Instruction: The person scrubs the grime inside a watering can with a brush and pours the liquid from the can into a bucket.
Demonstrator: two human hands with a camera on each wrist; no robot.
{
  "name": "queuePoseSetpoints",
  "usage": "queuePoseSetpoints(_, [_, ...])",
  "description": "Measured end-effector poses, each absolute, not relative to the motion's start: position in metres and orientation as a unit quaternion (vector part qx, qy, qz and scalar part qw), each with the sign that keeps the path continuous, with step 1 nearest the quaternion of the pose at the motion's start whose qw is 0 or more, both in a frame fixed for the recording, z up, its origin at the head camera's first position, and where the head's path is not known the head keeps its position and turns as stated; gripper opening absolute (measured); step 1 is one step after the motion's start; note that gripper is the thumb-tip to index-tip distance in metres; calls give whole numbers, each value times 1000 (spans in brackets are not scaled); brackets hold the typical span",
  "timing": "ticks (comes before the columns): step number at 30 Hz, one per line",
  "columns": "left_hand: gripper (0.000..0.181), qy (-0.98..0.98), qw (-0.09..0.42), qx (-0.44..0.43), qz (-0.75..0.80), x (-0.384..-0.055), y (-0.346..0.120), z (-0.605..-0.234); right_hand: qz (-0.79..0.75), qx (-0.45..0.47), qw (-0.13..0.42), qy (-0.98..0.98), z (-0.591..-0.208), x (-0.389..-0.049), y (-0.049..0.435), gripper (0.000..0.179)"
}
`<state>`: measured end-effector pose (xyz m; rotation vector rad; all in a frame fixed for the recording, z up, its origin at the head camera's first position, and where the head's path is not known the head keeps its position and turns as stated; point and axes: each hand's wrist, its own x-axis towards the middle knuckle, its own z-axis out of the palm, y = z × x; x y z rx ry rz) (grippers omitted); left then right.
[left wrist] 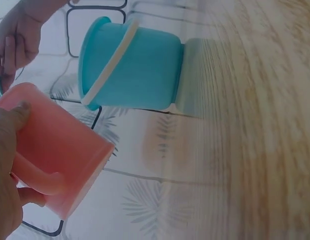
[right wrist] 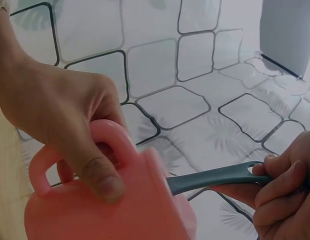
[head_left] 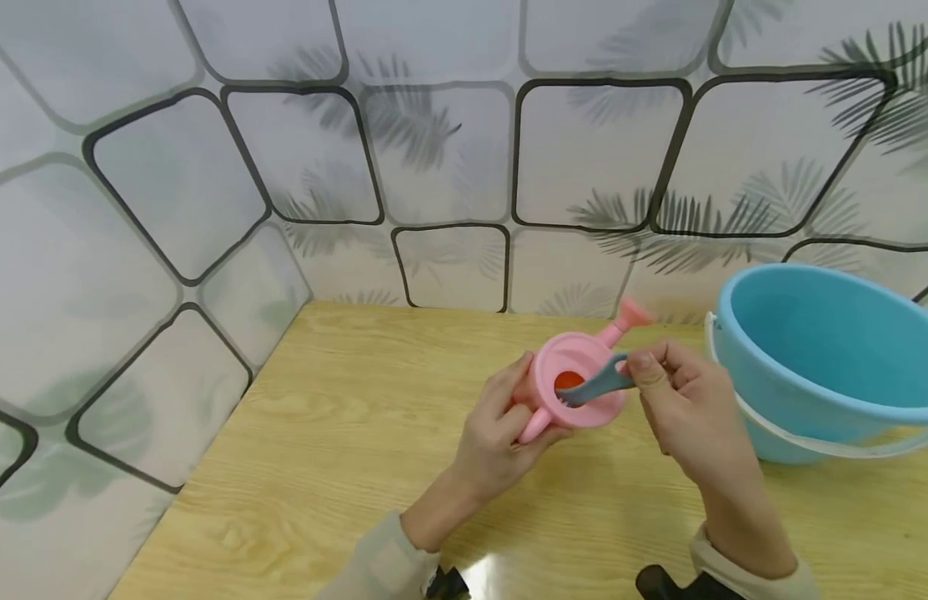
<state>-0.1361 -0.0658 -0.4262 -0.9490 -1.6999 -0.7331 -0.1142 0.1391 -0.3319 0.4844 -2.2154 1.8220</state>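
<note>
Pale sleeves point(head_left: 384, 558) are crossing the wooden desk point(head_left: 321, 467). Above it, fingers of the left hand point(head_left: 494, 433) are gripping a tilted pink watering can point(head_left: 576, 358); those of the right hand point(head_left: 689, 408) are pinching a blue-grey utensil point(head_left: 602, 383), its far end reaching inside, where red-orange is showing. Rightward, a blue bucket point(head_left: 771, 400) is standing, its white handle point(head_left: 846, 450) hanging forward.

left grip point(head_left: 494, 432): curled, thumb point(right wrist: 104, 180) extended | right grip point(head_left: 692, 408): folded, pinching | forearms point(head_left: 750, 527): angled inward

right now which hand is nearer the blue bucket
Right: in the head view, the right hand is just left of the blue bucket; the left hand is farther left, gripping the watering can.
</note>
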Motion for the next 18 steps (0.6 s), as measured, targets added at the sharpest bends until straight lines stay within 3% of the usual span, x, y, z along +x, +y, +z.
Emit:
queuePoseSetpoints(11, [37,-677,525,-394,-332,-137,-65,-430,565,188,160,-787,-333,-113,125,13])
queuePoseSetpoints(18, [38,-688,512,-394,-332,-139,-61,-431,556,225,235,-765,-333,-107,130,19])
